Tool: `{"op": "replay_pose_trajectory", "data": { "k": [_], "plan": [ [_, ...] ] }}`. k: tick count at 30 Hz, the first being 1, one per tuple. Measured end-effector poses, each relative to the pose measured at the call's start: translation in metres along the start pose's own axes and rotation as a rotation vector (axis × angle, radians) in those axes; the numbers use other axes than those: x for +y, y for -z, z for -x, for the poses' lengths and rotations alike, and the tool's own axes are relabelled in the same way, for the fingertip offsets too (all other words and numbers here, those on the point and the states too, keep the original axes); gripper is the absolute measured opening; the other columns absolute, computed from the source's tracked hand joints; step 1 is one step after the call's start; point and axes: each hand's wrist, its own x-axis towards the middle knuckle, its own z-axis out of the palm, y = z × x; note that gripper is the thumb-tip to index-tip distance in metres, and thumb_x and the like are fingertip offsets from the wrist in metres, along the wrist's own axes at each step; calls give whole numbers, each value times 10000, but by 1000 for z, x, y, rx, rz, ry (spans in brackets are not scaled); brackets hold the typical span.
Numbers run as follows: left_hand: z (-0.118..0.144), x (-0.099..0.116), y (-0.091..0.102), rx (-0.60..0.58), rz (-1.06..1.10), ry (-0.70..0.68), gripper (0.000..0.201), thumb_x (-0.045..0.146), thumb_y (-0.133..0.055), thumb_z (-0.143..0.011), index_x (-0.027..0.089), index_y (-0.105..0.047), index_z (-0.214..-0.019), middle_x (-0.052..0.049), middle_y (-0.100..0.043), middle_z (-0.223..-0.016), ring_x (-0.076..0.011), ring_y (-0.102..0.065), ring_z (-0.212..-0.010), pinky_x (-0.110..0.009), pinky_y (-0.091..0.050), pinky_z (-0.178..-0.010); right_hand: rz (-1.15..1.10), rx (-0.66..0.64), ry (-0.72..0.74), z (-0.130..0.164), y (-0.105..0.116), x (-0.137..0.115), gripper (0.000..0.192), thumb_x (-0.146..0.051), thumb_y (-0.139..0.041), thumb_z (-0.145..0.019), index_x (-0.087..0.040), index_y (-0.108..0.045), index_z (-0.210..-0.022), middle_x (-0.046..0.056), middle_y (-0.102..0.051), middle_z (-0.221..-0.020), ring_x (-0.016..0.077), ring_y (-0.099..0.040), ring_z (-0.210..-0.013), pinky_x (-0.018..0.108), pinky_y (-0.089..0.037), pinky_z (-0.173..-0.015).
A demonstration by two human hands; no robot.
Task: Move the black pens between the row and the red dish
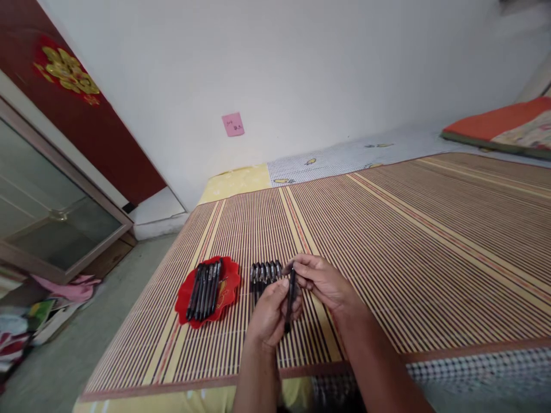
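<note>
Between both hands is a black pen, held nearly upright in the picture. My left hand is closed around its middle, with the thumb on top. The fingers of my right hand pinch its upper end, where a small part is hidden by the fingertips. Just beyond my left hand, several black pens lie side by side in a row, partly covered by that hand. To the left, a red scalloped plate carries several more black pens.
A striped bamboo mat covers the bed. Folded orange bedding lies at the far right. A pink note sticks to the white wall. On the floor at left are clothes beside a glass-fronted cabinet.
</note>
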Motion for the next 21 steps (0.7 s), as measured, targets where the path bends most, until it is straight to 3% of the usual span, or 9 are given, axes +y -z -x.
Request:
{"op": "replay_pose_trajectory", "data": {
  "k": [5, 12, 17, 21],
  "plan": [
    [-4, -7, -2, 108, -77, -127, 458, 437, -854, -709, 156, -567, -928, 63, -517, -613, -47, -384, -422, -154, -311, -385, 15, 84, 35, -5, 3, 7, 258, -374, -821, -708, -157, -731, -815, -15, -600, -679, 70, -441, -555, 209, -304, -504],
    [-1, -5, -2, -11, 4, 51, 473, 538, -805, -711, 153, -550, -812, 51, -489, -541, -55, -347, -397, -162, -264, -359, -145, 130, 67, -5, 1, 4, 314, -376, -867, -644, -159, -739, -831, 10, -673, -730, 58, -458, -535, 188, -325, -478],
    [0, -7, 1, 13, -151, 72, 458, 556, -781, -729, 152, -567, -750, 15, -541, -586, -84, -449, -463, -195, -368, -453, -269, 346, 196, -7, 2, -8, 333, -346, -892, -599, -157, -729, -819, 4, -661, -729, 70, -503, -572, 190, -409, -512],
    [2, -2, 11, 83, -327, 53, 428, 503, -827, -683, 124, -629, -710, 24, -517, -608, -67, -443, -522, -175, -318, -497, -378, 648, 474, -3, 23, -20, 236, -300, -843, -679, -180, -672, -789, -8, -641, -780, 73, -526, -609, 192, -468, -550]
  ]
}}
